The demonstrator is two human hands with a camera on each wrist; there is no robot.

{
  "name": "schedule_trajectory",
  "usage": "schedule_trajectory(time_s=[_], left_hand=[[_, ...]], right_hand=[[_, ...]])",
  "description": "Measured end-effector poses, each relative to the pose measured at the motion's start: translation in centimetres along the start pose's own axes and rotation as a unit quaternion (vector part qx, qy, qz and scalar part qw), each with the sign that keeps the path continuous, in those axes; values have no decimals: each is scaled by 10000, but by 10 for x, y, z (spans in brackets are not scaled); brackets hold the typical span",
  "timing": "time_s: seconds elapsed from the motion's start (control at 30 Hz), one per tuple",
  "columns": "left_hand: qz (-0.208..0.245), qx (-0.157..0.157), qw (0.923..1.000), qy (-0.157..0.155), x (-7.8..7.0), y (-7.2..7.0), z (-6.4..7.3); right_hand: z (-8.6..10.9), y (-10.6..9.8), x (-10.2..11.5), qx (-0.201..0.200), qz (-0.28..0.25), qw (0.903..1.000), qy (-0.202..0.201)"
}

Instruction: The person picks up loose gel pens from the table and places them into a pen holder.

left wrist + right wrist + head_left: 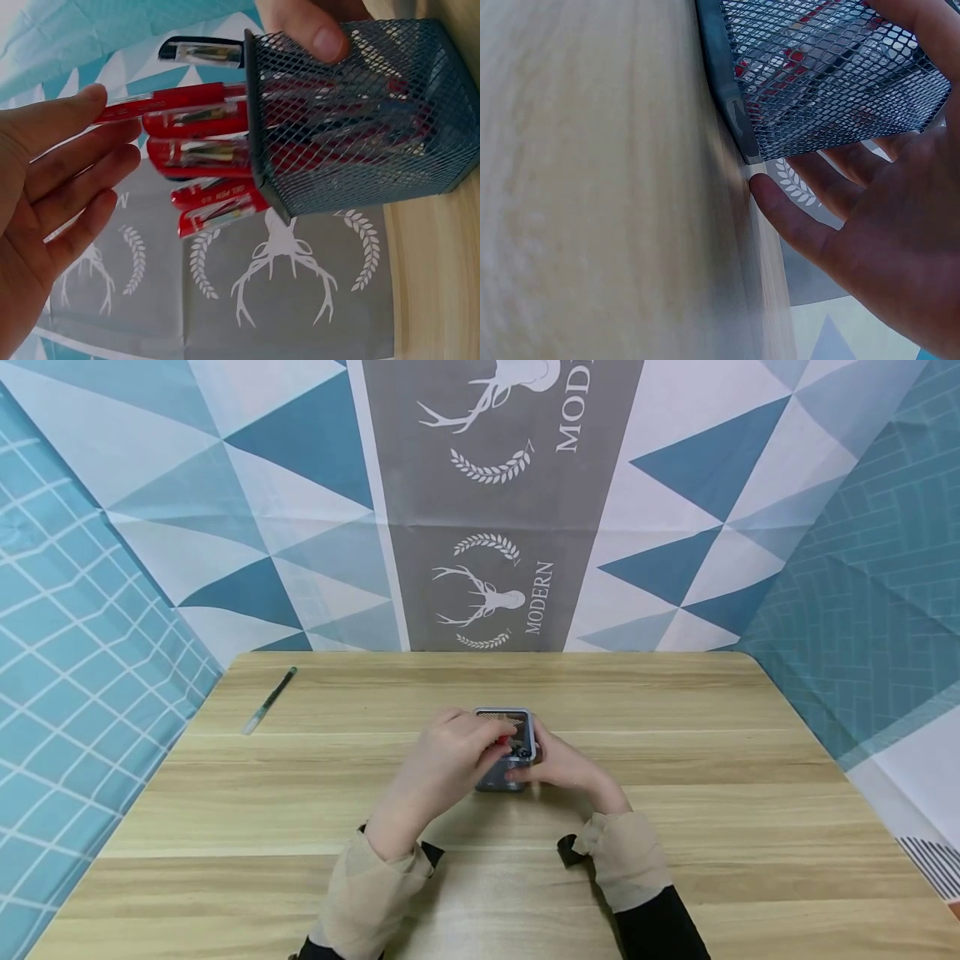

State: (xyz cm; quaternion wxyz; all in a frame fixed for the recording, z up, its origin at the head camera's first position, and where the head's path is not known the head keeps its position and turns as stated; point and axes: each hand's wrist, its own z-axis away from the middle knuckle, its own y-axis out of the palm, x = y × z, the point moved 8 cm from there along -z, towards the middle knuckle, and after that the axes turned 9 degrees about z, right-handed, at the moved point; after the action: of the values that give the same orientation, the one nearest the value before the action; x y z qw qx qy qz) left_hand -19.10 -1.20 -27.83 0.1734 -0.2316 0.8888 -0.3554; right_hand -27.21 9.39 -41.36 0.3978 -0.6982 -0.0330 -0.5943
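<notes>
A dark metal mesh pen holder (501,779) stands upright near the middle of the table. In the left wrist view, several red-capped gel pens (202,154) and a black-capped pen (202,51) stick out of its top. My left hand (444,768), above the opening, pinches the end of one red pen (187,95) between thumb and index finger; that pen rises higher than its neighbours, its lower part still inside the mesh. From the right side my right hand (568,770) grips the holder, the digits spread around its walls in the right wrist view.
A pen with a dark green end (270,700) lies alone at the table's far left. Beyond the wooden table (712,793) hangs a patterned cloth (487,510) with deer prints, and blue cloth covers both sides.
</notes>
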Motion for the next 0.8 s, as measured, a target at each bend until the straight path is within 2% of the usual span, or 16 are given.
schedule_trajectory(time_s=[0.07,0.4,0.8], left_hand=[[-40,102,9999,-16,0,4,1],[17,689,9970,-346,3,15,2],[-86,938,9950,-326,4,28,3]], right_hand=[[-2,1,-8,-6,3,10000,-23],[-3,3,-7,54,-167,9997,-186],[-2,1,-9,-88,-78,9999,-19]])
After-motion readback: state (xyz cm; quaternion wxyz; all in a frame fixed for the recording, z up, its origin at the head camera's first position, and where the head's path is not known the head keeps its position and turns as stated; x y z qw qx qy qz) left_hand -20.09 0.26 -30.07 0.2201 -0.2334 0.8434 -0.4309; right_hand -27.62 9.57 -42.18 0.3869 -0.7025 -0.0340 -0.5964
